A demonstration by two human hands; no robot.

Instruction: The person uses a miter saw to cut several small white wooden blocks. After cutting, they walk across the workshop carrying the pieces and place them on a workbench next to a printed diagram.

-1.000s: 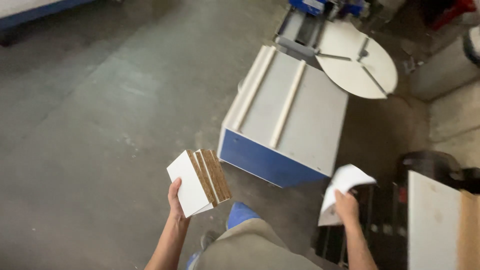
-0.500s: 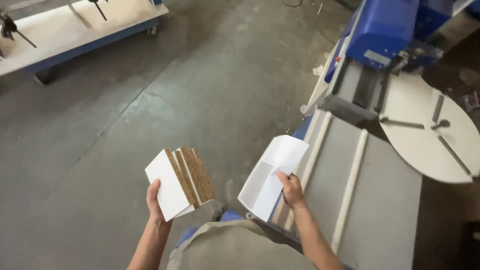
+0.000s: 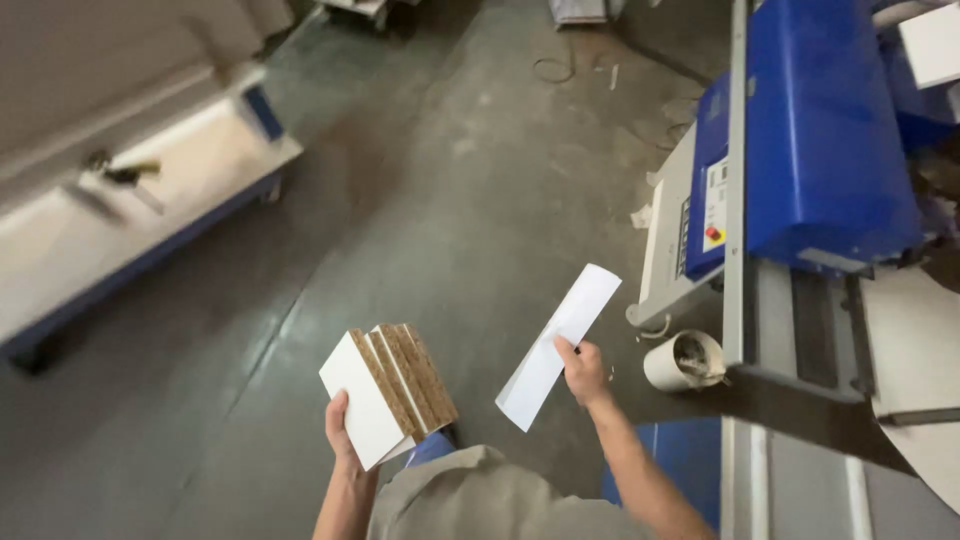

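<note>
Visibility was kinda patchy in this shot: the left hand [image 3: 340,432] sat mostly behind the stack of white boards [image 3: 388,392], so only the thumb and wrist showed, but it was clearly wrapped around the lower corner of the stack, which had three or so pieces fanned with raw brown chipboard edges facing up. How the fingers underneath were placed, couldn't tell. The right hand [image 3: 583,368] was closed on the lower edge of a single white panel [image 3: 560,345], pinching it with the panel tilted up and away toward the machine, seen almost edge-on so it looked like a narrow strip. Both pieces were held in the air over the concrete floor [image 3: 440,200], well apart from each other, in front of the person's chest. The blue machine [image 3: 820,130] was cut off at the right and top edges, and a roll of white edge tape [image 3: 683,360] sat just beside its base. On the left a white desk with blue trim [image 3: 130,200] was blurry, with some dark tool on it I couldn't make out. Compared with half a second earlier, the view had swung so the machine filled more of the right side, and the single panel had turned from showing its broad face to nearly sideways, while the stack stayed in the same grip.
</note>
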